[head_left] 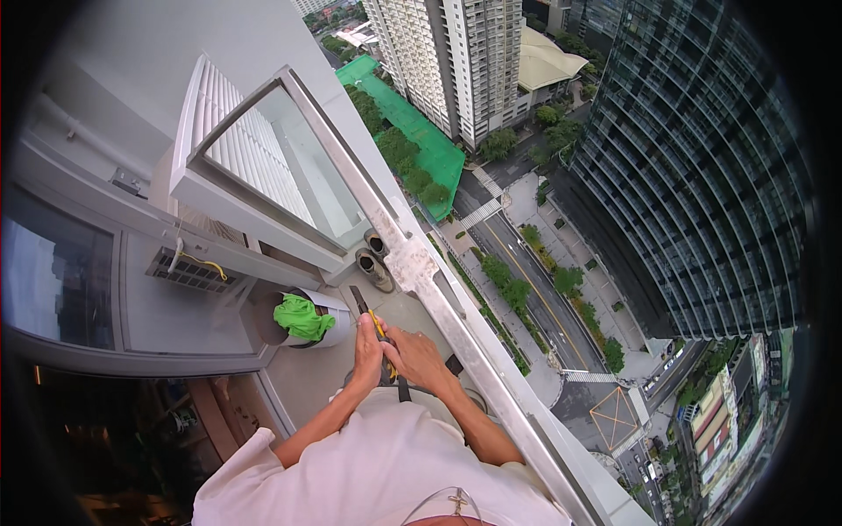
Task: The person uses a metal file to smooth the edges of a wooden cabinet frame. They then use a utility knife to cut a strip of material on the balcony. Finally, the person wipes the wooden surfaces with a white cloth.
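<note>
Both hands meet in front of my torso around a slim yellow-and-black tool (378, 325). A dark, flat, blade-like end sticks out past the fingers, pointing away from me; its exact kind is unclear. My left hand (367, 354) closes on it from the left side. From the right, my right hand (417, 357) presses against it with bent fingers. More yellow and black shows below the palms, partly covered by the hands. Just right of them runs a metal railing (469, 337), with a worn, whitish patch on its top farther ahead.
A white bucket (331, 323) with a green cloth (302, 316) stands to the left. A pair of shoes (375, 271) sits ahead by the railing. Louvred panel (254, 145) and an open glass door are at left. Beyond the railing, a street (535, 289) lies far below.
</note>
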Demonstrator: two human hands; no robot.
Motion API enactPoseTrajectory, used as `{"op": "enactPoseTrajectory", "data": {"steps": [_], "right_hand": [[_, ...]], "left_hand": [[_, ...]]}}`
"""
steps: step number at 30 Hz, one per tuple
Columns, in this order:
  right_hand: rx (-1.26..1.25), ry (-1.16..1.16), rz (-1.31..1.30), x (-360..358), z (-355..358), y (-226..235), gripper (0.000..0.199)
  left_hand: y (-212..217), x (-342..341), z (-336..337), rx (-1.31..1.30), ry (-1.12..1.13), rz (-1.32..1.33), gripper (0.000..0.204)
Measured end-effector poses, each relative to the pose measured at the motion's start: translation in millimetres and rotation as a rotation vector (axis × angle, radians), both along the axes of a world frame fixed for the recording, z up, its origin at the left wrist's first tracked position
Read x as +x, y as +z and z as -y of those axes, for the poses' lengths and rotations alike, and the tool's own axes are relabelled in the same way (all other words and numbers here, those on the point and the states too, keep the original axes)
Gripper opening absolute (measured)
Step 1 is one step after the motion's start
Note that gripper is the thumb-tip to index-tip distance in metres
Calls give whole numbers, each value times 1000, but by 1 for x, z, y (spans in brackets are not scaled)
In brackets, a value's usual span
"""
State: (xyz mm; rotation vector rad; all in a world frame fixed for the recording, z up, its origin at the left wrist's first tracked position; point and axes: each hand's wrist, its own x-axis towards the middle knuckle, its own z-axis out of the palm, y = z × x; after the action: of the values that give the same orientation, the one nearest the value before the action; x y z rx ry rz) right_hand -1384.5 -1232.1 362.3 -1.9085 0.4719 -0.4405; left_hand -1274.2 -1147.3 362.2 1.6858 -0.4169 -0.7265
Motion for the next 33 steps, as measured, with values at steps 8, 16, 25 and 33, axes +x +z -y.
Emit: {"op": "enactPoseTrajectory", "data": {"steps": [8,16,25,33], "right_hand": [[1,-35,11,-7,8,14,31],[15,6,23,-6,9,6,29],[68,-13,21,-3,9,4,32],[65,-16,11,-6,14,5,35]], "left_hand": [[1,-3,7,-63,68,-142,51],[0,-7,9,-32,37,-144,51],[5,-8,16,-23,20,-273,53],[1,-9,26,-115,23,-308,51]]}}
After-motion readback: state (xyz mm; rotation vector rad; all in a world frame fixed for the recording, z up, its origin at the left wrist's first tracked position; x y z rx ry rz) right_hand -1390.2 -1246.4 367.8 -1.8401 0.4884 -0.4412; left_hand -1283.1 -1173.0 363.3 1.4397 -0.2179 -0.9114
